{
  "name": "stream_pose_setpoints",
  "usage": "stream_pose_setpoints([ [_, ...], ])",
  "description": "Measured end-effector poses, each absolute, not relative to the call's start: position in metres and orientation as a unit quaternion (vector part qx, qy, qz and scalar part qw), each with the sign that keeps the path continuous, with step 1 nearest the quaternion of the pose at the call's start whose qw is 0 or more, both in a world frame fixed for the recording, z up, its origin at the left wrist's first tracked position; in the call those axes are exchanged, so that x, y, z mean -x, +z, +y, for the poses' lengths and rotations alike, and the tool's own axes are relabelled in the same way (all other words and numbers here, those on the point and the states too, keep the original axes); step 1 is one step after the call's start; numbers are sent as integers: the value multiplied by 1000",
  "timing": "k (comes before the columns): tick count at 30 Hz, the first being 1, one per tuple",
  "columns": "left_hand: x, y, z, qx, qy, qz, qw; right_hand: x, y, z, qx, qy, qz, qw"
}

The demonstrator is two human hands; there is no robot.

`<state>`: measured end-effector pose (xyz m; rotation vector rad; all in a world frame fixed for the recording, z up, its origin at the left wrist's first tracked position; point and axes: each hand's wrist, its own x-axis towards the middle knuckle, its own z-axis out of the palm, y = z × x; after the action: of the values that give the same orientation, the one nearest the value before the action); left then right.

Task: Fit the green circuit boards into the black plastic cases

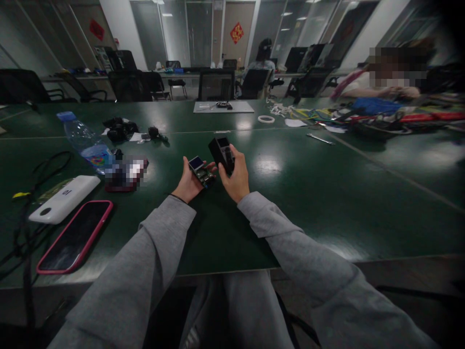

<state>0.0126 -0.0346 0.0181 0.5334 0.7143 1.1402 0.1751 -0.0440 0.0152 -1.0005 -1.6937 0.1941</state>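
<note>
My left hand [189,184] holds a green circuit board [204,175] with a small screen at its upper end, the screen facing up. In my right hand [237,175] is a black plastic case [220,149], tilted, gripped between thumb and fingers. The case is just right of the board, and a small gap seems to part them. Both hands are above the green table [225,232]. My fingers hide part of the case's right side.
At left lie a clear bottle [87,143], a white power bank [64,199], a red-cased phone [75,237] and black cables [27,228]. A grey tray [207,107], a tape roll [266,118] and tweezers [320,139] are farther off. A person sits behind coloured wires at right.
</note>
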Motion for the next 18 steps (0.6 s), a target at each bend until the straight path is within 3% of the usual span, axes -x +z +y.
stream_pose_setpoints([
  [14,-5,23,-31,-236,497,321,771,-186,-16,-20,507,121,-734,435],
  [18,-5,24,-31,-231,498,320,772,-184,-14,-20,504,74,-735,448],
])
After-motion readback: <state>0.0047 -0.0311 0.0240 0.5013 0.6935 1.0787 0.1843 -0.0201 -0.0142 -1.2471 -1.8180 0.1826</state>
